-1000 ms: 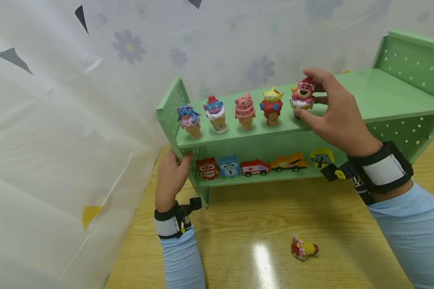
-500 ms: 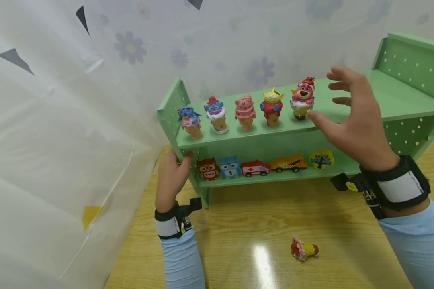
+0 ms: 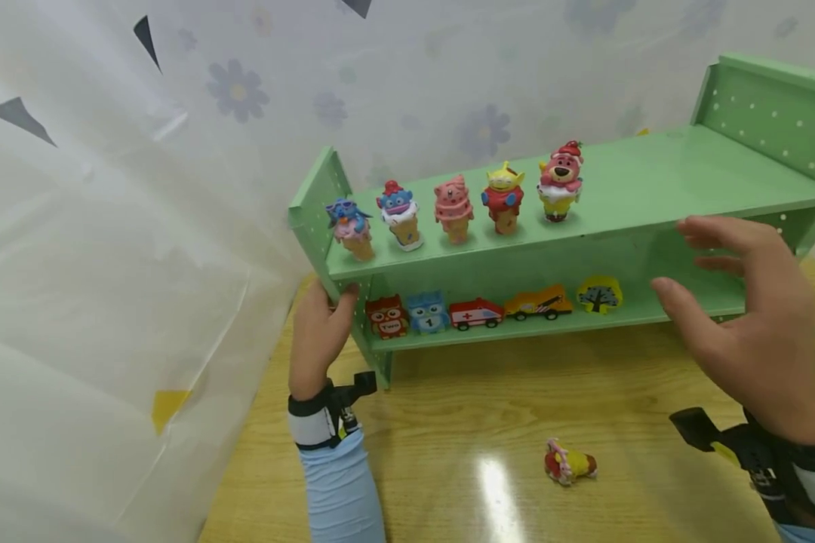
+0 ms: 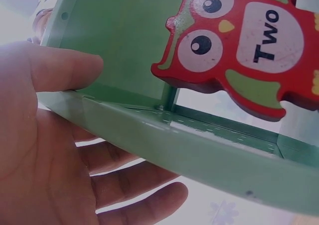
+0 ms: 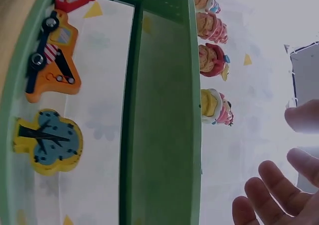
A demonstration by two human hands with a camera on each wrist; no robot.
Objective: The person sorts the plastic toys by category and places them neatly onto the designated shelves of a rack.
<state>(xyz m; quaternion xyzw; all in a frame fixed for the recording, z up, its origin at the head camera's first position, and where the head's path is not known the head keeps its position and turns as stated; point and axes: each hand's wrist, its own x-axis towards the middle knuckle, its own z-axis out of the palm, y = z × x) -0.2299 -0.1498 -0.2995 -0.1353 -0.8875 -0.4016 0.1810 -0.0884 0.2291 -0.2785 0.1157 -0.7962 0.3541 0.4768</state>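
My left hand (image 3: 319,335) holds the left side panel of a green two-tier shelf (image 3: 733,162). In the left wrist view its thumb (image 4: 70,70) lies on the inner face and the fingers pass behind the edge. My right hand (image 3: 754,317) hangs in front of the shelf's right half with fingers spread and nothing in it. A pink bear figurine (image 3: 561,181) in an ice-cream cone stands at the right end of the upper-tier row. Left of it stand a yellow three-eyed alien figurine (image 3: 504,200), a pink one (image 3: 453,210) and two blue ones.
Lying on its side on the wooden table (image 3: 448,422) is another cone figurine (image 3: 569,461). The lower tier carries a red owl (image 3: 387,317), a blue owl (image 3: 428,311), an ambulance (image 3: 476,313), an orange tow truck (image 3: 539,303) and a tree (image 3: 599,294).
My right hand has let go of the bear figurine and moved right and down, away from it. The figurine stays standing on the upper tier. My left hand keeps its place.
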